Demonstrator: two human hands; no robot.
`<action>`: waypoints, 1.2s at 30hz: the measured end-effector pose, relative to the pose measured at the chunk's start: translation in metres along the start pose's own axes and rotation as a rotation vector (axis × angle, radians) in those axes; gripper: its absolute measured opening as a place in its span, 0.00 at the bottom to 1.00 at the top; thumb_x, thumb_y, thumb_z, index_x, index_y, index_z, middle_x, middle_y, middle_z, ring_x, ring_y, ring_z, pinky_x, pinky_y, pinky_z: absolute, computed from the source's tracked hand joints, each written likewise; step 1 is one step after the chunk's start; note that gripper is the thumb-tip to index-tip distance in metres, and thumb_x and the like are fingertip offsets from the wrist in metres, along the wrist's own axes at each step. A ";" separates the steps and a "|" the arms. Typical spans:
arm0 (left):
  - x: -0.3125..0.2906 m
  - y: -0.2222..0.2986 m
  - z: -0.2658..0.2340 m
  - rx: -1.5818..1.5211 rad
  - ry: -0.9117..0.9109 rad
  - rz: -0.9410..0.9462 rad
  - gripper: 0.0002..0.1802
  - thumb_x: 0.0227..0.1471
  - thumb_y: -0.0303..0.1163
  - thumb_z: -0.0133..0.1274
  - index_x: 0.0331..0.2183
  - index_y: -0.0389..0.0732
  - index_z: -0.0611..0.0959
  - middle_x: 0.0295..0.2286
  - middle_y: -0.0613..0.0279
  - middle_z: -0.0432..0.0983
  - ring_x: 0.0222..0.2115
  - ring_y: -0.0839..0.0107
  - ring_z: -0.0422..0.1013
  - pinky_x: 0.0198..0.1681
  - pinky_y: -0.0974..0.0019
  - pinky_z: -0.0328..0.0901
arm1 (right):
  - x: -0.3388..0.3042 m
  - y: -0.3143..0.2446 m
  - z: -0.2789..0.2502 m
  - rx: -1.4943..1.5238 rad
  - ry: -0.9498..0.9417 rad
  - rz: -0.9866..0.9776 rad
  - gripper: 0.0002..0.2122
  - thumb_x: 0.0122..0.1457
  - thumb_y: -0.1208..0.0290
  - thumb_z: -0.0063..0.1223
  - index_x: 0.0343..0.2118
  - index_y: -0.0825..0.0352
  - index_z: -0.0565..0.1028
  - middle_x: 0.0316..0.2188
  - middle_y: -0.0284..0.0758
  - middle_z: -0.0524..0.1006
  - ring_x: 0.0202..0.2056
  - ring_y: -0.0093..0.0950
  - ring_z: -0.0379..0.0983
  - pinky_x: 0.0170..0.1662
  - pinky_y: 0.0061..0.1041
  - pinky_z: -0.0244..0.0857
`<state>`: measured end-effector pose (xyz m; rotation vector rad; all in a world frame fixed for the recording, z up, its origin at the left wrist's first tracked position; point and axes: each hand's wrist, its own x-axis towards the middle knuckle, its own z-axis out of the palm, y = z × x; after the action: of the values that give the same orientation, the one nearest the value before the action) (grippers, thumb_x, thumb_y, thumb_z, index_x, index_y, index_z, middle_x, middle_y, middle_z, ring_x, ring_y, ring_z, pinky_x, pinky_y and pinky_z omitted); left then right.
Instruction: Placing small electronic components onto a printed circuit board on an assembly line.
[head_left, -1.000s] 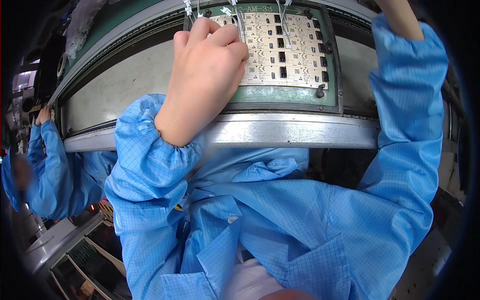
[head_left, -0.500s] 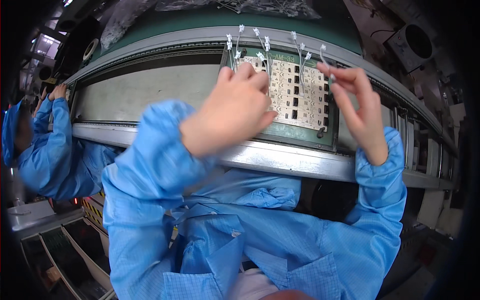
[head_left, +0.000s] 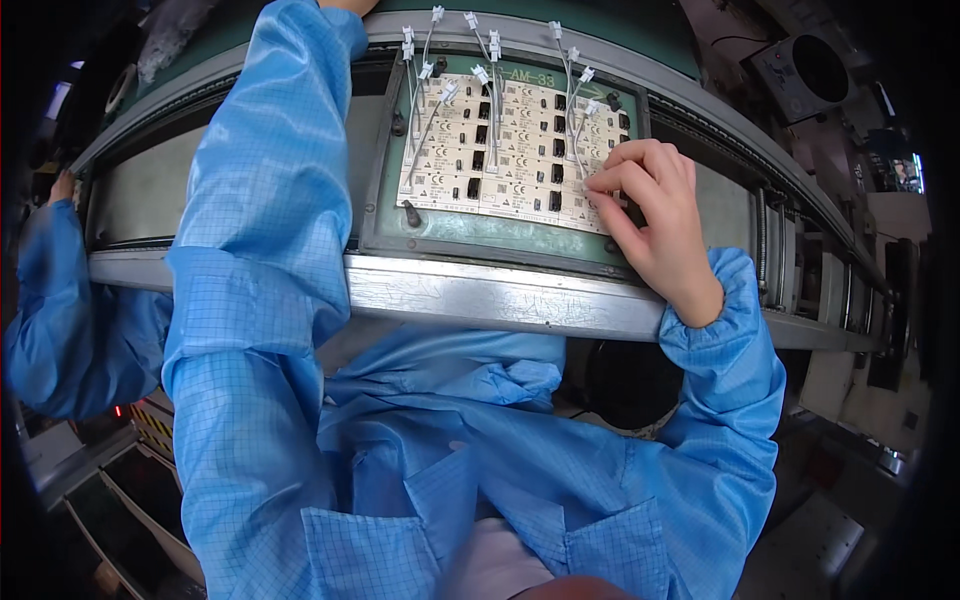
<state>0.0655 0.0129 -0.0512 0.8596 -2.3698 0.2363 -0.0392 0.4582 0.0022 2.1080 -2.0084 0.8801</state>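
Observation:
A pale circuit board panel point(head_left: 535, 200) with several black components lies in a green carrier point(head_left: 450, 225) in front of me. Thin white cables with white connectors point(head_left: 494, 45) stand up from it, many leaning past the far edge. My right hand point(head_left: 655, 215) is at the panel's right side, thumb and index finger pinched on the lower end of a white cable point(head_left: 592, 107), low over the board. My left arm reaches far forward across the rail. Only a bit of my left hand point(head_left: 350, 4) shows at the top edge; its fingers are out of sight.
A metal rail point(head_left: 480, 290) runs along the near side of the conveyor line. Clear plastic bags point(head_left: 170, 40) lie on the green surface at the far left. Another person's blue sleeve point(head_left: 50, 270) is at the left. A dark round-fronted device point(head_left: 825, 78) stands far right.
My left hand has gone from the board's left part to beyond the far rail. My right hand has come down onto the panel with the cable. The view has shifted.

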 end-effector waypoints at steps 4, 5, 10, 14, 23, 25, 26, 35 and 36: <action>0.007 -0.007 -0.020 -0.591 0.119 -0.072 0.13 0.53 0.33 0.59 0.39 0.37 0.82 0.32 0.47 0.82 0.32 0.53 0.80 0.36 0.54 0.72 | 0.007 0.000 0.008 0.000 -0.066 0.007 0.06 0.52 0.76 0.65 0.32 0.63 0.81 0.34 0.29 0.73 0.39 0.29 0.68 0.47 0.30 0.55; 0.017 -0.022 -0.016 -1.174 -0.093 -0.246 0.13 0.56 0.32 0.59 0.40 0.34 0.80 0.32 0.52 0.83 0.31 0.64 0.80 0.33 0.65 0.71 | 0.011 -0.001 0.012 0.006 -0.061 -0.021 0.06 0.51 0.76 0.65 0.32 0.62 0.81 0.33 0.29 0.72 0.39 0.29 0.68 0.47 0.29 0.54; -0.005 0.044 -0.117 -1.359 -0.252 -0.317 0.10 0.58 0.30 0.59 0.40 0.35 0.79 0.34 0.56 0.83 0.32 0.71 0.80 0.32 0.73 0.69 | 0.013 0.000 0.011 -0.001 -0.102 0.022 0.06 0.52 0.76 0.65 0.34 0.63 0.82 0.32 0.29 0.73 0.38 0.29 0.68 0.48 0.29 0.53; -0.040 0.092 -0.154 -1.596 -0.386 -0.303 0.09 0.58 0.29 0.60 0.40 0.39 0.79 0.38 0.56 0.83 0.38 0.71 0.80 0.41 0.72 0.70 | 0.005 -0.002 0.001 -0.106 -0.132 -0.006 0.07 0.53 0.77 0.62 0.36 0.63 0.82 0.32 0.30 0.73 0.38 0.29 0.69 0.49 0.32 0.54; -0.174 0.149 -0.201 -0.750 -0.069 0.337 0.05 0.52 0.26 0.58 0.34 0.43 0.83 0.29 0.67 0.80 0.34 0.70 0.78 0.50 0.57 0.66 | 0.054 0.020 -0.012 -0.080 -0.050 -0.099 0.06 0.58 0.74 0.56 0.37 0.67 0.80 0.31 0.38 0.75 0.35 0.36 0.73 0.42 0.32 0.64; -0.196 0.165 -0.199 -0.637 -0.018 0.357 0.06 0.50 0.27 0.58 0.33 0.45 0.82 0.29 0.69 0.80 0.36 0.70 0.78 0.52 0.54 0.63 | 0.108 0.032 -0.004 -0.113 0.041 -0.196 0.07 0.60 0.73 0.56 0.38 0.68 0.79 0.31 0.40 0.76 0.33 0.38 0.75 0.37 0.32 0.68; -0.204 0.168 -0.196 -0.522 0.037 0.364 0.06 0.48 0.27 0.58 0.32 0.47 0.82 0.29 0.71 0.80 0.38 0.70 0.77 0.54 0.51 0.61 | 0.135 0.037 0.011 -0.044 0.038 -0.192 0.07 0.61 0.72 0.56 0.39 0.69 0.79 0.31 0.40 0.77 0.33 0.38 0.76 0.38 0.32 0.70; -0.217 0.167 -0.183 -0.499 -0.010 0.323 0.08 0.44 0.27 0.63 0.29 0.46 0.82 0.33 0.73 0.80 0.45 0.67 0.75 0.54 0.46 0.57 | 0.298 0.088 0.158 -0.044 -0.071 -0.019 0.12 0.58 0.67 0.51 0.33 0.70 0.81 0.33 0.56 0.80 0.40 0.53 0.79 0.43 0.48 0.72; -0.218 0.168 -0.183 -0.518 0.001 0.310 0.08 0.43 0.26 0.63 0.30 0.46 0.82 0.33 0.73 0.79 0.45 0.66 0.74 0.54 0.46 0.57 | 0.304 0.092 0.162 -0.038 -0.097 -0.045 0.12 0.58 0.67 0.51 0.34 0.70 0.81 0.33 0.56 0.80 0.40 0.53 0.79 0.44 0.48 0.72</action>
<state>0.1805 0.3222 -0.0276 0.2484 -2.3873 -0.2500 -0.0830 0.1050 -0.0186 2.2061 -1.9971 0.7413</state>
